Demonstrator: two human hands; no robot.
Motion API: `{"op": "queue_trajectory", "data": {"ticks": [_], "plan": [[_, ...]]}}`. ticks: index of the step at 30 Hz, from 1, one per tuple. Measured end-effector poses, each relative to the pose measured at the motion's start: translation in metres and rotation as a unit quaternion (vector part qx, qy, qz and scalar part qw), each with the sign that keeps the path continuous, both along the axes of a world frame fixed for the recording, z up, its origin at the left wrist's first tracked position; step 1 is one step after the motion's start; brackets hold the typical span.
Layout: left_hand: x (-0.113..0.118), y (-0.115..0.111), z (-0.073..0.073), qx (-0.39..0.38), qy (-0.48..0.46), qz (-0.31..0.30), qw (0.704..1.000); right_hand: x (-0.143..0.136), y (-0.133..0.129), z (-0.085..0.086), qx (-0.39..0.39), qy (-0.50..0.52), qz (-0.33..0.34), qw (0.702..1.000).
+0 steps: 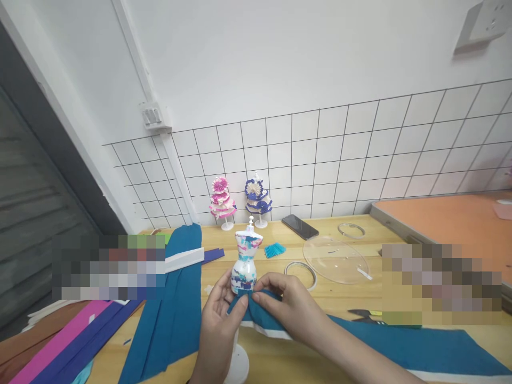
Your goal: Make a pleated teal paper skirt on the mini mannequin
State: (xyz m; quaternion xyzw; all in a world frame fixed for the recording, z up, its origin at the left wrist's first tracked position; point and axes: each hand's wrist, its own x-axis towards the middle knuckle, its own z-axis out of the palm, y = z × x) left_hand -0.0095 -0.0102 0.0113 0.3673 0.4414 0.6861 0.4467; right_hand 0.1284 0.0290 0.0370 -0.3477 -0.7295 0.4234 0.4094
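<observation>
A small white mannequin point(245, 265), patched with pink, blue and purple colour, stands upright on a round white base point(240, 364). My left hand point(224, 306) curls round its lower left side, the thumb pressing the end of a teal fabric strip point(416, 344) to the front of the hips. From the right, my right hand point(286, 301) pinches the same strip close to the mannequin, gathering it in a fold. A white band runs along the strip's lower edge. The rest of the strip passes under my right forearm and lies across the table to the right.
Left lie a teal fabric piece point(182, 298) and pink, purple and brown strips. Behind stand two dressed mini mannequins point(227, 225) point(261, 222), a phone point(300, 227), pleated blue piece point(275, 250), tape rolls point(314, 277) point(352, 230), clear disc point(336, 258) and scissors point(362, 316).
</observation>
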Motion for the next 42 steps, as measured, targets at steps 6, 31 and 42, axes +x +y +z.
{"op": "queue_trajectory", "data": {"ticks": [6, 31, 42], "plan": [[0.0004, -0.0018, 0.0018, 0.002, -0.02, -0.01, 1.0, 0.0003, -0.0004, 0.0016, -0.017, -0.001, -0.004, 1.0], [0.0024, -0.0018, 0.0038, 0.0, -0.069, -0.036, 0.997, 0.0002, 0.0017, -0.0003, -0.026, 0.004, -0.005, 1.0], [-0.0007, 0.0021, 0.0035, -0.009, -0.143, -0.037, 0.989, 0.0009, 0.0, 0.0021, -0.01, -0.026, 0.007, 1.0]]}}
